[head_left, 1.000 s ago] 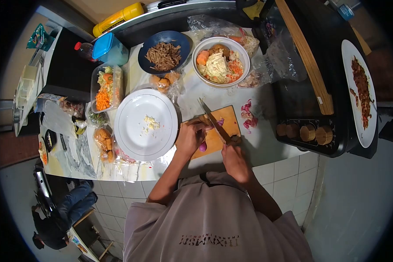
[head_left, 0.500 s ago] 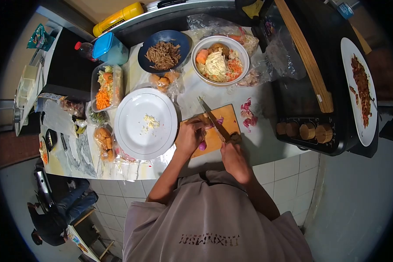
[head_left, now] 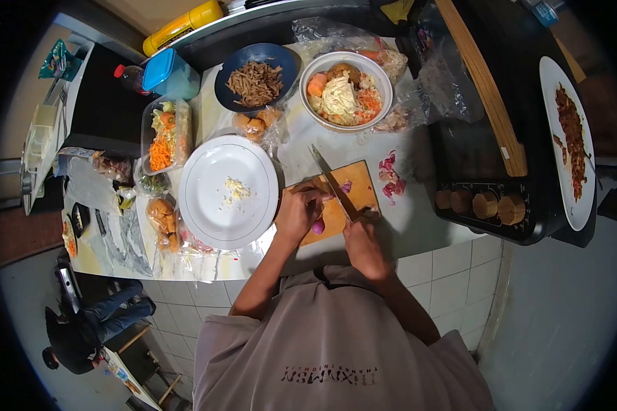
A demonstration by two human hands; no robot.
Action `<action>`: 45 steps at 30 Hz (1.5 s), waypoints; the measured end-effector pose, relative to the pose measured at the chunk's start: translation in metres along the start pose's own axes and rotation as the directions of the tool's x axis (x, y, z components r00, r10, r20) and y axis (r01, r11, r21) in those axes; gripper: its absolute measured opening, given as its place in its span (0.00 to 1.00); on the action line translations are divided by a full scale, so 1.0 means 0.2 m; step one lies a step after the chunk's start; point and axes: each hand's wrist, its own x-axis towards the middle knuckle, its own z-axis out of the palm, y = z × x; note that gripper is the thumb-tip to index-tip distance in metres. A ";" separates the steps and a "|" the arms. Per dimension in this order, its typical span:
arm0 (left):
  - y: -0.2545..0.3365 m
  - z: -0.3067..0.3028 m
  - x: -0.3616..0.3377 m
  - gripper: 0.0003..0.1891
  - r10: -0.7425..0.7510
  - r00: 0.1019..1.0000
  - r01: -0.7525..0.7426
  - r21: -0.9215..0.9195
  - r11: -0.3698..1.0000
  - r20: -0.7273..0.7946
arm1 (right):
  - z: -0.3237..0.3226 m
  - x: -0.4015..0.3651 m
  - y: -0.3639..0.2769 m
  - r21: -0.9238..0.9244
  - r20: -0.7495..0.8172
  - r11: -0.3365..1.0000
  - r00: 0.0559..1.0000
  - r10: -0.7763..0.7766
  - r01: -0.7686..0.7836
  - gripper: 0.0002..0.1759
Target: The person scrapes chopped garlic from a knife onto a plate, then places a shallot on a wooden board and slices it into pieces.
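So the left hand (head_left: 298,214) is curled down on the near-left part of the wooden cutting board (head_left: 365,189), pinning a purple onion piece (head_left: 319,227) that peeks out under the fingers. The right hand (head_left: 362,241) sits at the board's near edge, fist closed around the handle of a kitchen knife (head_left: 332,183) whose blade runs diagonally across the board, right next to the left fingers. Purple onion peels (head_left: 391,177) lie just right of the board, and a white plate (head_left: 212,212) with some chopped pale bits (head_left: 234,191) sits just left of it.

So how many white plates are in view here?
2: one plate left of the cutting board, holding pale chopped bits; another plate at far right, with reddish food. Clutter may hide more.
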 end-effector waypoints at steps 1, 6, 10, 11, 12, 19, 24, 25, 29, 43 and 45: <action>0.00 0.00 0.00 0.13 -0.007 1.000 0.007 0.001 1.000 -0.002 | 0.06 0.00 0.01 -0.016 0.008 0.995 0.995 0.096 -0.096 0.18; -0.01 0.00 0.01 0.13 0.047 0.999 -0.047 0.017 0.999 -0.006 | 0.12 -0.02 0.05 -0.019 -0.034 0.993 0.992 0.119 -0.120 0.16; -0.02 -0.01 0.00 0.12 0.041 0.999 -0.041 0.016 0.999 0.011 | 0.00 -0.01 0.01 -0.031 0.000 0.997 0.997 0.073 -0.073 0.16; -0.02 0.00 0.00 0.13 0.030 0.999 -0.031 0.023 0.999 0.012 | -0.04 -0.01 -0.01 -0.005 0.037 0.999 0.998 0.050 -0.050 0.16; -0.02 0.00 0.01 0.13 0.021 1.000 -0.021 0.029 0.999 0.011 | -0.06 0.00 -0.03 -0.015 0.070 0.998 0.995 0.066 -0.065 0.15; 0.01 -0.02 0.00 0.14 0.040 0.999 -0.040 0.033 0.999 -0.007 | 0.10 -0.04 0.04 -0.112 -0.015 0.992 0.998 -0.061 0.059 0.13; -0.01 0.00 0.00 0.14 0.063 0.998 -0.062 0.025 0.998 -0.019 | 0.06 -0.01 0.04 -0.040 -0.028 0.997 0.997 0.067 -0.068 0.16; -0.01 0.00 -0.01 0.14 0.061 0.998 -0.061 0.025 0.998 -0.016 | 0.04 -0.01 0.03 -0.038 -0.026 0.997 0.997 0.071 -0.072 0.16; 0.02 -0.01 0.01 0.13 0.036 0.999 -0.036 0.025 0.999 0.004 | 0.01 0.03 -0.01 0.005 0.023 0.998 0.998 0.064 -0.064 0.17; 0.00 -0.02 0.01 0.13 0.043 0.999 -0.044 0.013 0.999 0.031 | 0.08 -0.02 0.02 -0.199 -0.105 0.978 0.991 -0.087 0.064 0.16; 0.02 -0.03 0.01 0.14 0.035 0.999 -0.034 -0.029 0.999 0.031 | 0.04 0.02 0.00 -0.193 0.030 0.972 0.990 0.139 -0.131 0.18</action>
